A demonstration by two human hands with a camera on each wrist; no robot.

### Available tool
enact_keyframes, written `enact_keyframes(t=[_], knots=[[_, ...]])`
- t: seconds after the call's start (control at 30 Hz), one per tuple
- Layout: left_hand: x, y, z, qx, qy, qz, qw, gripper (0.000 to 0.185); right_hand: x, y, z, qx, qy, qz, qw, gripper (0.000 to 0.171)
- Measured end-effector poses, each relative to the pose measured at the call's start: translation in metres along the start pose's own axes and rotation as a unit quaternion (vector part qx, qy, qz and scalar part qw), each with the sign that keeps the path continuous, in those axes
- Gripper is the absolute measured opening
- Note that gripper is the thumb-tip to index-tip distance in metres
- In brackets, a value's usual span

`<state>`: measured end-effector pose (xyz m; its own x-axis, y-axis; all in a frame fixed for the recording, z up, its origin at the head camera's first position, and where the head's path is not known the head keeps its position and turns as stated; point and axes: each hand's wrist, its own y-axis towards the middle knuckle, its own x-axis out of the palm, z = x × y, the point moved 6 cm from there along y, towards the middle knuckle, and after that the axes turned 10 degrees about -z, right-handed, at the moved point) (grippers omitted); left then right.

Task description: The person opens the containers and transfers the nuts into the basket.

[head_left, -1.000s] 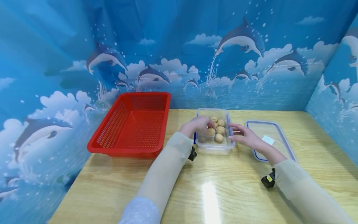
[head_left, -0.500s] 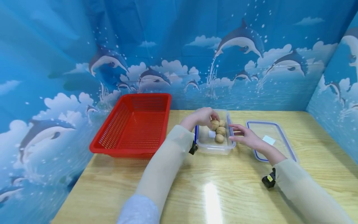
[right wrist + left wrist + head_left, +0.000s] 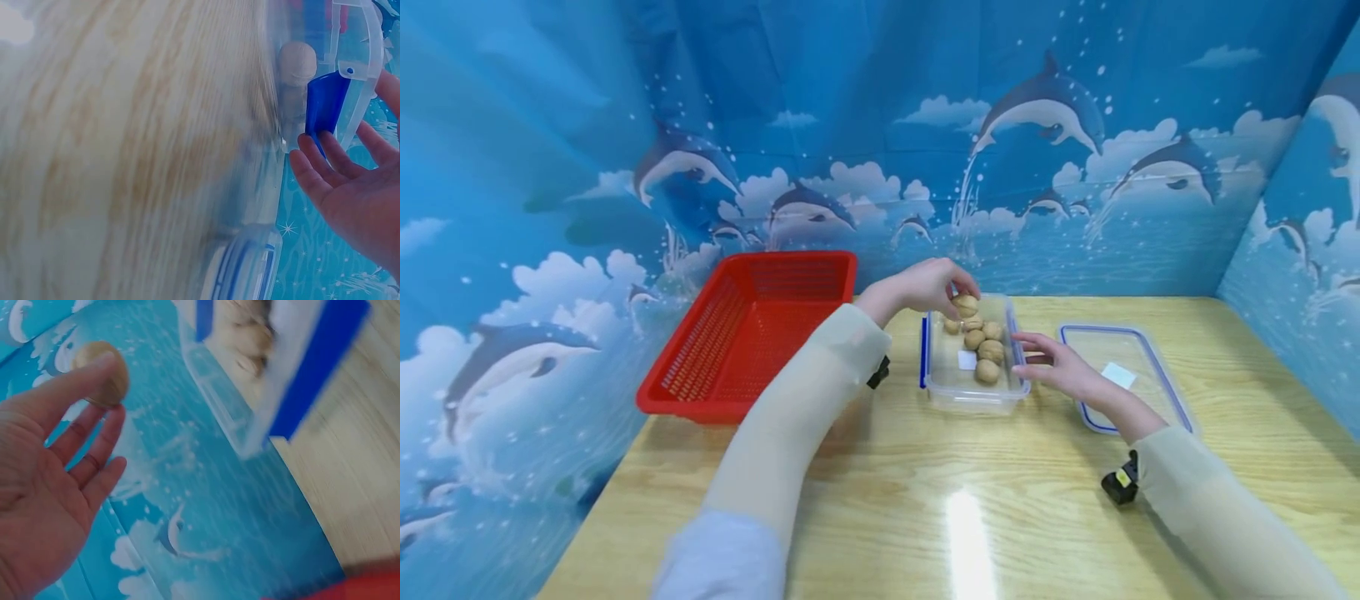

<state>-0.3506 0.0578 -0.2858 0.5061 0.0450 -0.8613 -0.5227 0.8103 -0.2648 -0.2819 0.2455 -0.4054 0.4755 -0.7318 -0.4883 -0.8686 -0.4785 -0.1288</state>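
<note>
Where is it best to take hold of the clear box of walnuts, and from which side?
Probably by its two long side walls, from above with both hands. The clear box is open, its lid lies apart to the right, and loose walnuts fill it, so it should stay level. The right hand is already at its right wall.

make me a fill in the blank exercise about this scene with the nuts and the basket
1. The left hand pinches one round tan ____ in its fingers.
2. The perforated plastic basket left of the clear rectangular plastic container is coloured ____.
3. The right hand rests, fingers straight, against the container's ____ side.
4. The clear blue-rimmed lid lies flat on the wooden ____.

Missing words: walnut; red; right; table
</note>
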Motion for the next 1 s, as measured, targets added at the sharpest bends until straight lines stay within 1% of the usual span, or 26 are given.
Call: enact_keyframes(t=[0.1, 0.2, 0.37, 0.53, 0.7, 0.83, 1.0], knots=[[-0.003, -0.007, -0.008, 0.007, -0.032, 0.004, 0.9994, 0.041, -0.001, -0.001, 0.000, 0.001, -0.005, 0.002, 1.000, 0.069], [-0.007, -0.015, -0.017, 0.008, -0.050, 0.014, 0.9986, 0.040, -0.002, -0.002, 0.000, 0.002, -0.008, 0.002, 1.000, 0.069], [-0.016, -0.036, -0.032, -0.011, -0.054, 0.035, 0.9979, 0.039, -0.002, 0.000, 0.000, 0.005, -0.008, -0.002, 1.000, 0.070], [-0.027, -0.061, -0.057, -0.047, -0.052, 0.051, 0.9962, 0.039, -0.002, 0.000, 0.001, 0.009, -0.010, -0.004, 1.000, 0.070], [-0.035, -0.091, -0.089, -0.090, -0.059, 0.078, 0.9912, 0.040, 0.000, 0.000, 0.002, 0.008, -0.006, -0.007, 1.000, 0.071], [-0.036, -0.112, -0.114, -0.119, -0.068, 0.090, 0.9865, 0.042, 0.001, 0.000, 0.002, 0.008, -0.004, -0.007, 1.000, 0.070], [-0.030, -0.137, -0.138, -0.153, -0.089, 0.098, 0.9794, 0.047, 0.000, -0.001, 0.001, 0.012, -0.003, -0.007, 1.000, 0.069]])
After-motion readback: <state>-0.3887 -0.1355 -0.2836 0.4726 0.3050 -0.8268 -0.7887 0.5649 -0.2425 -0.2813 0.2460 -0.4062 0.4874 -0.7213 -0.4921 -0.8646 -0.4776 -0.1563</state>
